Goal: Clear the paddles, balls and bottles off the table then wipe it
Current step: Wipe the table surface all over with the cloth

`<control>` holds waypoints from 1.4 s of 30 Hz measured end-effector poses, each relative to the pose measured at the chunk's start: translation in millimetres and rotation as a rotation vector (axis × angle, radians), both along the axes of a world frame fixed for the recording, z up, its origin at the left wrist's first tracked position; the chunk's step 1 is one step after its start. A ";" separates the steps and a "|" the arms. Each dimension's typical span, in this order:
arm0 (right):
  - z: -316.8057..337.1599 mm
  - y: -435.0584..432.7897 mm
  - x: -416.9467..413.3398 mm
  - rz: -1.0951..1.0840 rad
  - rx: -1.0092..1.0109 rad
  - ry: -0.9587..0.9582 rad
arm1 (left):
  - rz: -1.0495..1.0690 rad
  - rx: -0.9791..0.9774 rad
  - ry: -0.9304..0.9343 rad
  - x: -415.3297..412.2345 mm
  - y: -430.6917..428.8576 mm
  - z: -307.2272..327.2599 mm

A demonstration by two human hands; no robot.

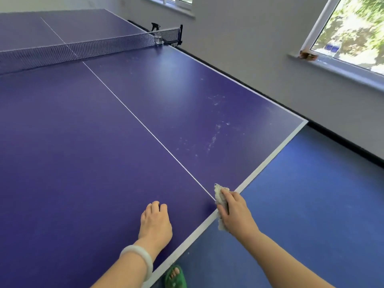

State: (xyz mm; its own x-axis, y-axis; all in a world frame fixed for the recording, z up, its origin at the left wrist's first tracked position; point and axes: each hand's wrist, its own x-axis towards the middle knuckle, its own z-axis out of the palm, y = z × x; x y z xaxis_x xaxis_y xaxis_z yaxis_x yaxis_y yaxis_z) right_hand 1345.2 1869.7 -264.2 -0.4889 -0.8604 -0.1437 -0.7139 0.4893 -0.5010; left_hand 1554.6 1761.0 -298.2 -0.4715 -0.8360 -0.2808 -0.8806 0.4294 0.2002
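While right hand [236, 213] grips crumpled whitish cloth [219, 194], purple table [83, 142] shows pale smears.

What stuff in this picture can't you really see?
All in the head view:
- The cloth lies mostly under the right hand, so its full shape is hidden.
- The left hand has its fingertips curled out of sight behind its knuckles.
- The dark object behind the net is too small and too screened to name.
- The table is cut off by the left edge.
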 end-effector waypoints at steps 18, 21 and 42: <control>-36.8 -104.2 -56.7 0.631 0.140 0.453 | 0.310 -0.013 -0.050 -68.0 -59.8 -31.8; -57.6 -99.7 -56.9 0.783 0.135 0.398 | 0.393 -0.048 -0.022 -78.4 -52.4 -31.7; -87.9 -239.7 -91.5 1.074 0.145 0.447 | 0.524 -0.167 -0.110 -94.7 -42.4 -54.1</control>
